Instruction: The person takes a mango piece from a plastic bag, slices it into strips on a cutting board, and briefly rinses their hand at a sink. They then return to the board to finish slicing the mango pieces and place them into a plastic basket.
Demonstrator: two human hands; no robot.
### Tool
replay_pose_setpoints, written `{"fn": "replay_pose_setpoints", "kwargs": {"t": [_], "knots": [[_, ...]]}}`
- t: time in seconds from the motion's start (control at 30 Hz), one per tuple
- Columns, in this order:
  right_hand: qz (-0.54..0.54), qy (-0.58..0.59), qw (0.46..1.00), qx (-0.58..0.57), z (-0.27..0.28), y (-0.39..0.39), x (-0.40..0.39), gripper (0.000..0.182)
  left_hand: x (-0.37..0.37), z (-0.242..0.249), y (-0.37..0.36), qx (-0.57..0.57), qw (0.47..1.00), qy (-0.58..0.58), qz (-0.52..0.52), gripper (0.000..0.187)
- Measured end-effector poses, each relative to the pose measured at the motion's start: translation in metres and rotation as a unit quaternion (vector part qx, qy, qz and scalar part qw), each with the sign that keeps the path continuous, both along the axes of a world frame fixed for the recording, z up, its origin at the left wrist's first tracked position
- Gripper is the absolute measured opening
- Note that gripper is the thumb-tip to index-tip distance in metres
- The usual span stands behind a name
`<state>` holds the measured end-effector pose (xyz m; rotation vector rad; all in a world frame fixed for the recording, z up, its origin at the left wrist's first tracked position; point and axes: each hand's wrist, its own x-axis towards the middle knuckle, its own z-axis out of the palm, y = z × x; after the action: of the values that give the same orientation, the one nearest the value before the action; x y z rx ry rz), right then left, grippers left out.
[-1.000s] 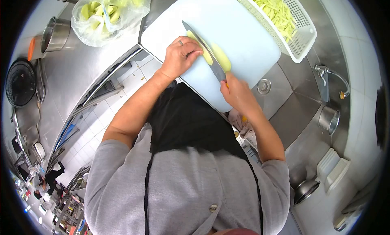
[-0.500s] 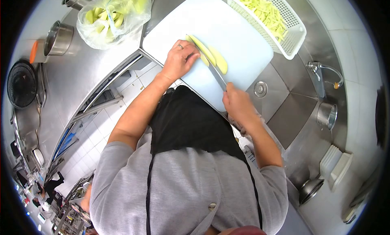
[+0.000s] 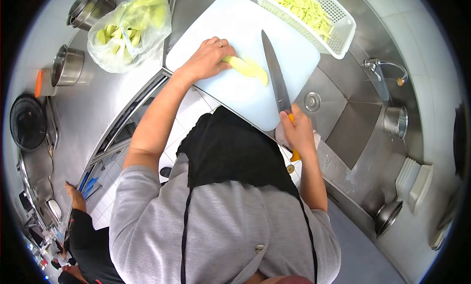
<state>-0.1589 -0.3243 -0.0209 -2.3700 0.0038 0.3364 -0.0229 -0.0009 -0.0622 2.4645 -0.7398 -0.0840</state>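
Note:
My left hand (image 3: 212, 58) is closed over the upper end of some long, pale green peeled pieces (image 3: 248, 70), which lie together on a white cutting board (image 3: 206, 24). Its fingers and thumb hide part of them. In my right hand (image 3: 299, 132) is a large kitchen knife (image 3: 277, 73) with an orange handle. The blade points away from me over the right part of the board, apart from the pieces.
Pale green strips fill a white perforated basket (image 3: 346, 38) beyond the board. More pieces sit in a clear plastic bag (image 3: 105, 55) at the left, near steel pots (image 3: 68, 65). A sink (image 3: 333, 82) with a tap (image 3: 375, 65) lies right. Another person's arm (image 3: 78, 200) shows lower left.
The knife has left the pieces and swung to the right, clear of them. My left hand has shifted left, with the pieces now bunched together. Another person has come into view at lower left.

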Motion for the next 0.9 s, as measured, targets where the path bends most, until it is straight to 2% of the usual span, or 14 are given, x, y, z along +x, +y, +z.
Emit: {"fn": "replay_pose_setpoints", "kwargs": {"t": [0.07, 0.2, 0.3, 0.4, 0.5, 0.6, 0.63, 0.73, 0.9], "knots": [[-0.014, 0.023, 1.000, 0.009, -0.002, -0.001, -0.002, 0.029, 0.009, 0.004, 0.010, -0.005, 0.998, 0.063, -0.032, 0.034], [-0.020, 0.044, 0.999, 0.008, -0.010, -0.003, -0.004, 0.031, 0.049, -0.006, 0.044, -0.021, 0.996, 0.081, 0.008, 0.031], [-0.029, 0.036, 0.999, 0.022, -0.016, -0.001, -0.001, 0.031, 0.077, -0.005, 0.057, 0.032, 0.996, 0.069, 0.037, 0.033], [-0.022, 0.024, 0.999, 0.012, -0.004, 0.002, 0.000, 0.031, 0.086, -0.019, 0.060, 0.041, 0.998, -0.011, 0.043, 0.034], [-0.030, -0.016, 0.999, 0.010, -0.008, 0.000, -0.002, 0.030, 0.057, -0.006, 0.025, -0.019, 0.978, -0.176, 0.112, 0.033], [-0.042, 0.011, 0.999, 0.000, -0.002, 0.000, -0.003, 0.029, 0.012, -0.007, -0.028, -0.107, 0.991, -0.079, -0.022, 0.032], [-0.037, 0.020, 0.999, -0.012, 0.001, 0.001, -0.002, 0.028, 0.003, -0.013, -0.045, -0.083, 0.991, -0.085, -0.052, 0.034], [-0.015, 0.027, 0.999, -0.045, 0.004, 0.002, -0.001, 0.025, -0.012, -0.022, -0.067, -0.091, 0.992, -0.089, -0.008, 0.035], [0.009, -0.013, 0.997, -0.077, -0.005, 0.000, -0.003, 0.025, 0.006, -0.026, -0.067, -0.099, 0.991, -0.085, -0.027, 0.032]]}}
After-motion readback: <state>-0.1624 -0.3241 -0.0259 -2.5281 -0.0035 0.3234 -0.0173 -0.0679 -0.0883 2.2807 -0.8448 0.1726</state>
